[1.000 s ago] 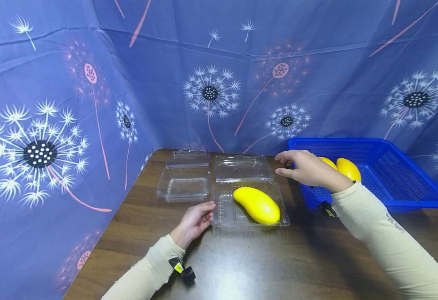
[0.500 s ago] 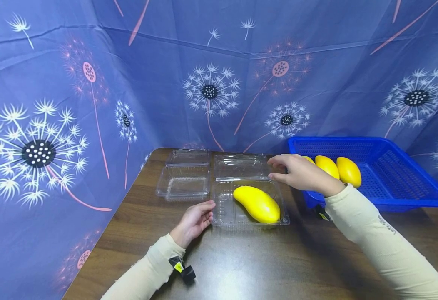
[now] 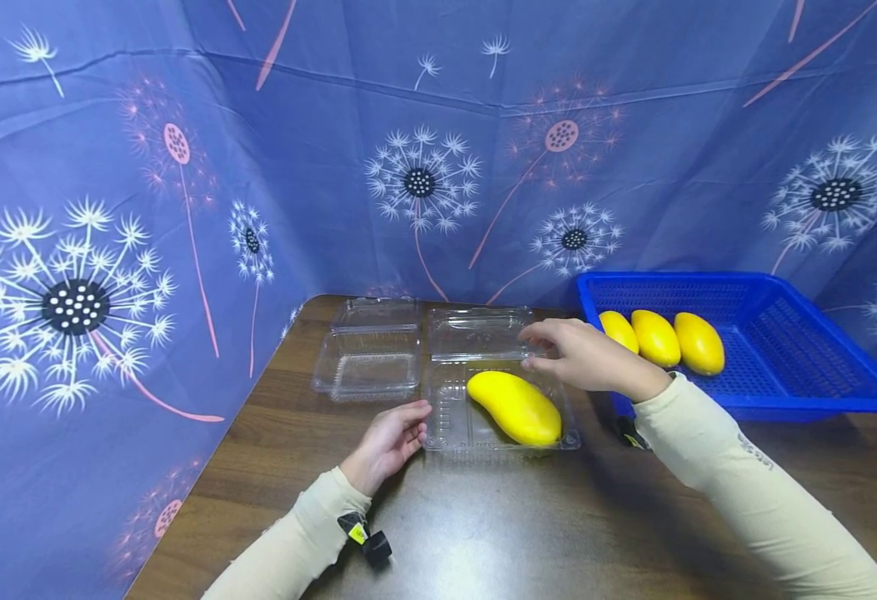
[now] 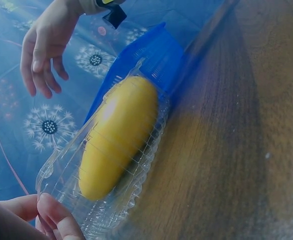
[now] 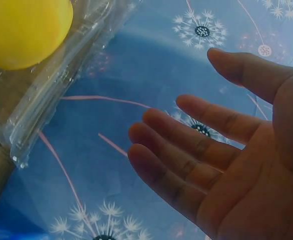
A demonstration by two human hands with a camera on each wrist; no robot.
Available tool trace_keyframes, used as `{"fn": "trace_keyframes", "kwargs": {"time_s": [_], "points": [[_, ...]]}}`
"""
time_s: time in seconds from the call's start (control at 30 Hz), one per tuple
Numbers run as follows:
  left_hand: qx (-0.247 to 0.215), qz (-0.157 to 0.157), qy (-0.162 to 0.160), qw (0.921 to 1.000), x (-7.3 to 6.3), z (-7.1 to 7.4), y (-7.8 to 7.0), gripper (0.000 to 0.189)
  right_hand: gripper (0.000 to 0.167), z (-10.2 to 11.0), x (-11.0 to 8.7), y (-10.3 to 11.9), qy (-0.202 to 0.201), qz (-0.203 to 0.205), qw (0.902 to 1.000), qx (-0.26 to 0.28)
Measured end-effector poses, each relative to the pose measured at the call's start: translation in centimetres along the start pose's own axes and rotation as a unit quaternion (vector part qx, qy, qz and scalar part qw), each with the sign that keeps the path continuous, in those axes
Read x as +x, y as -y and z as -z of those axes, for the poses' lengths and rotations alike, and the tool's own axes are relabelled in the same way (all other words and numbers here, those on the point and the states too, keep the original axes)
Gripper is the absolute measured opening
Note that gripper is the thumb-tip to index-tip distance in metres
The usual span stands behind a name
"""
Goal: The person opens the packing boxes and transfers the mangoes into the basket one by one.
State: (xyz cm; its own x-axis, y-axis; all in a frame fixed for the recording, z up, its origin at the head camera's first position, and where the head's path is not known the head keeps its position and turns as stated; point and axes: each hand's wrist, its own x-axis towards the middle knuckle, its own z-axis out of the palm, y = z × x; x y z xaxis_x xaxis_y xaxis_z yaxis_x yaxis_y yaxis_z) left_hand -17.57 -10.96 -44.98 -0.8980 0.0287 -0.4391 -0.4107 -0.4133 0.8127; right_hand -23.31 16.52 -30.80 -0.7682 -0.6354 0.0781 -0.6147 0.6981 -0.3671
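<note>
A yellow mango (image 3: 515,408) lies inside an opened clear plastic clamshell box (image 3: 449,425), whose lid (image 3: 476,333) is folded back toward the wall. My left hand (image 3: 388,446) pinches the box's left rim between thumb and fingers; in the left wrist view the fingertips (image 4: 56,215) meet at that edge. My right hand (image 3: 581,354) hovers over the box's back right corner, near the lid. In the right wrist view its fingers (image 5: 186,140) are spread and nothing lies between them.
To the right stands a blue plastic basket (image 3: 836,350) with three mangoes (image 3: 699,343) at its left end. A second opened clear box (image 3: 367,375) sits left of the first. A patterned cloth wall (image 3: 318,183) closes the table's back and left side.
My right hand has moved left and slightly down from beside the basket to above the box, uncovering the mangoes behind it. The left hand and the mango in the box stay put.
</note>
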Motion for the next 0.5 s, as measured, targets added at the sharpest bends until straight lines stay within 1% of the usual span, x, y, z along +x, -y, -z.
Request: {"fn": "trace_keyframes", "kwargs": {"time_s": [0.13, 0.5], "points": [[-0.002, 0.002, -0.001, 1.0000, 0.1, 0.0, 0.0, 0.044, 0.038, -0.5, 0.1, 0.2, 0.007, 0.003, 1.0000, 0.005], [-0.001, 0.004, -0.001, 1.0000, 0.3, 0.1, 0.0, 0.043, 0.041, -1.4, 0.4, 0.5, 0.019, -0.006, 0.9997, 0.014]]}}
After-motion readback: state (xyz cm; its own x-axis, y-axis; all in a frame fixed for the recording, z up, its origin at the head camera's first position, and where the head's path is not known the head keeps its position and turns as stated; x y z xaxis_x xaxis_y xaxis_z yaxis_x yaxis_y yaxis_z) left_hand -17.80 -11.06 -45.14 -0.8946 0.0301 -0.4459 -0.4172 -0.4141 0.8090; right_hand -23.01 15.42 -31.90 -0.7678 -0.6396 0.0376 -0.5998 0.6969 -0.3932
